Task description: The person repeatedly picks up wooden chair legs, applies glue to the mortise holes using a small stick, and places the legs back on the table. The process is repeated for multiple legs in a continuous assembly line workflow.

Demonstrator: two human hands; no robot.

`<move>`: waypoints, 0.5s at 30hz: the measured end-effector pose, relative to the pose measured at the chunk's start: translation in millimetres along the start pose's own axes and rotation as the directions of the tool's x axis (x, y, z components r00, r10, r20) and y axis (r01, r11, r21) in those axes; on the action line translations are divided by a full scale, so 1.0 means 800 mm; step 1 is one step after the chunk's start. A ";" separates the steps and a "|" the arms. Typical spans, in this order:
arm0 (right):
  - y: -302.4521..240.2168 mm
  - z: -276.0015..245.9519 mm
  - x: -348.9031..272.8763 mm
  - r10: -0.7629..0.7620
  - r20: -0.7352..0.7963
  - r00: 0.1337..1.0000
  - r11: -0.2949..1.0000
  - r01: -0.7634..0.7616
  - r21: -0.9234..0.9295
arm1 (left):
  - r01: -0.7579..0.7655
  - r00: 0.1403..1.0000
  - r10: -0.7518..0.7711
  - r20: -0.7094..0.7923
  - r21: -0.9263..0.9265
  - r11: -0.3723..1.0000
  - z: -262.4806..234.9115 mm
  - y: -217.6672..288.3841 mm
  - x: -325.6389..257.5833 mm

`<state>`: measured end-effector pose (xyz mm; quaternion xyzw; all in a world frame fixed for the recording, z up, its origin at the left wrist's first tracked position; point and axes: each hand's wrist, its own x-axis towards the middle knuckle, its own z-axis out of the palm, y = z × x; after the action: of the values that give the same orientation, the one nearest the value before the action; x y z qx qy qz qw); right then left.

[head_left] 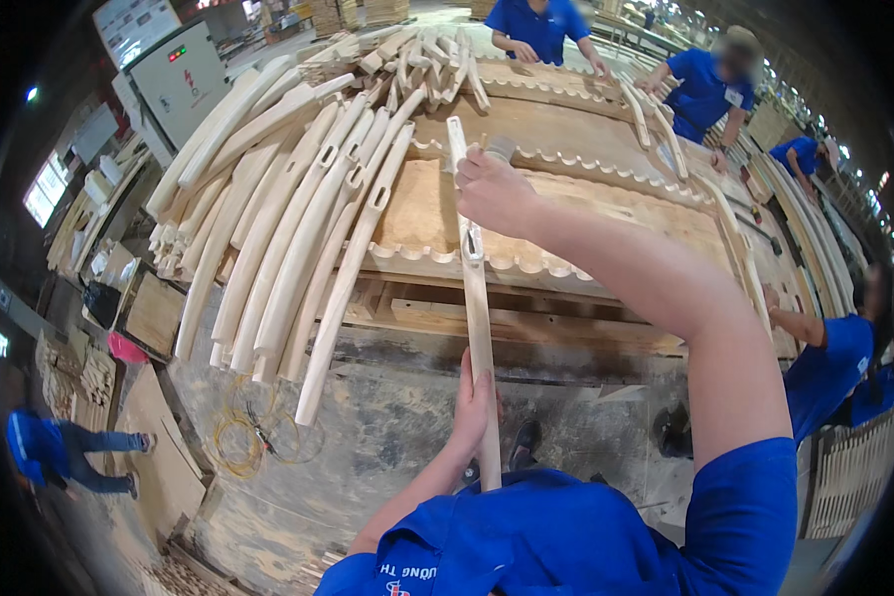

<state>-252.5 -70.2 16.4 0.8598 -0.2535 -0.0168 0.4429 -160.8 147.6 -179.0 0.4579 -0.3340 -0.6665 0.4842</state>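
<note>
A long pale wooden piece (478,318) with a slot cut through it runs from my body to over the worktable. My left hand (472,409) is closed round its lower part. Above the slot, my right hand (497,194) is closed over the upper part, its fingertips pinched together. A thin stick tip shows by those fingers, but what they hold is mostly hidden. Just behind the right hand stands a small greyish round container (502,147), partly covered by it.
Many curved wooden pieces (298,238) are heaped on the table's left. Scalloped wooden strips (616,171) cross the worktable (556,127). Co-workers in blue (541,25) stand at the far side and right. A yellow hose (236,442) lies on the floor near a control cabinet (177,84).
</note>
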 end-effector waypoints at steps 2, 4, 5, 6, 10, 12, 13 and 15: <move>0.005 -0.005 -0.007 -0.009 -0.154 0.988 0.999 0.003 -0.039 | 0.018 1.000 -0.018 0.012 -0.026 0.999 -0.004 0.001 -0.001; 0.009 -0.006 -0.017 0.026 -0.174 0.984 0.999 -0.020 0.034 | 0.033 0.999 -0.032 0.026 -0.051 0.998 -0.006 0.002 -0.002; 0.011 -0.005 -0.023 0.044 -0.183 0.982 0.997 -0.032 0.069 | 0.039 0.999 -0.037 0.032 -0.063 0.997 -0.006 0.002 -0.002; 0.013 -0.004 -0.030 0.087 -0.206 0.975 0.993 -0.068 0.094 | 0.044 0.998 -0.041 0.036 -0.075 0.996 -0.006 0.003 -0.002; 0.012 0.017 -0.072 0.359 -0.198 0.912 0.910 -0.295 0.291 | 0.057 0.998 -0.054 0.034 -0.076 0.995 -0.008 0.006 -0.003; 0.002 0.036 -0.101 0.521 -0.081 0.849 0.780 -0.435 0.450 | 0.063 0.998 -0.062 0.017 -0.079 0.995 -0.003 0.012 -0.003; -0.010 0.044 -0.114 0.582 0.001 0.813 0.685 -0.492 0.537 | 0.062 0.998 -0.061 0.014 -0.071 0.996 -0.004 0.012 -0.003; -0.030 0.059 -0.125 0.656 0.148 0.740 0.510 -0.580 0.635 | 0.062 0.998 -0.061 0.017 -0.047 0.997 -0.006 0.011 -0.001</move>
<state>-341.6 -49.0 -50.3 0.8082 -0.5074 0.2781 0.1092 -153.1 145.9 -172.8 0.4511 -0.3077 -0.6925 0.4715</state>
